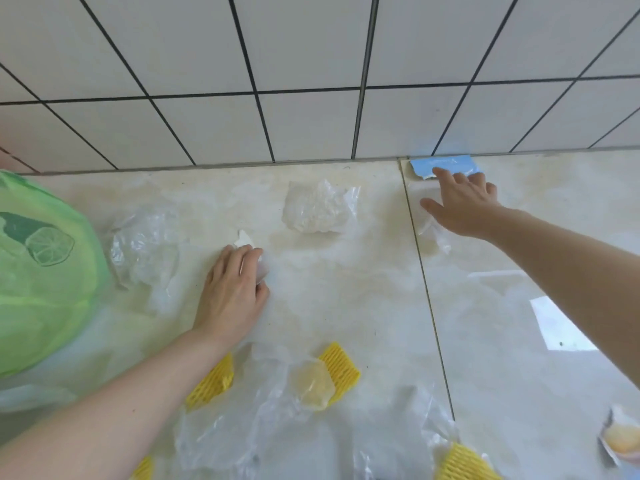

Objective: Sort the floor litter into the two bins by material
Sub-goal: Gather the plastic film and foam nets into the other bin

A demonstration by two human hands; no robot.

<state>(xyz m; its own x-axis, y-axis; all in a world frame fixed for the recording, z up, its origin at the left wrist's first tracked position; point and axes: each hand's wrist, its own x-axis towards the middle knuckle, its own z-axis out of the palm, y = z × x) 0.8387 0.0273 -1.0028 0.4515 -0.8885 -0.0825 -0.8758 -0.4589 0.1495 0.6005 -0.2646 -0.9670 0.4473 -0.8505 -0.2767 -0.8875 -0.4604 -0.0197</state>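
On the pale floor my left hand (233,292) curls its fingers round a small white crumpled scrap (246,241). My right hand (462,202) reaches far right with fingers spread; its fingertips touch a torn blue paper piece (440,164) lying against the tiled wall. Clear crumpled plastic (317,207) lies between the hands, and another clear bag (143,247) lies left of my left hand. A bin lined with a green printed bag (41,271) stands at the left edge. Yellow foam nets (341,370) and clear film (242,427) lie near me.
A white tiled wall (311,81) with dark grout closes off the far side. More yellow foam net (464,462) lies at the bottom edge. A printed wrapper (621,434) sits at the lower right. Thin clear plastic (434,233) lies under my right wrist.
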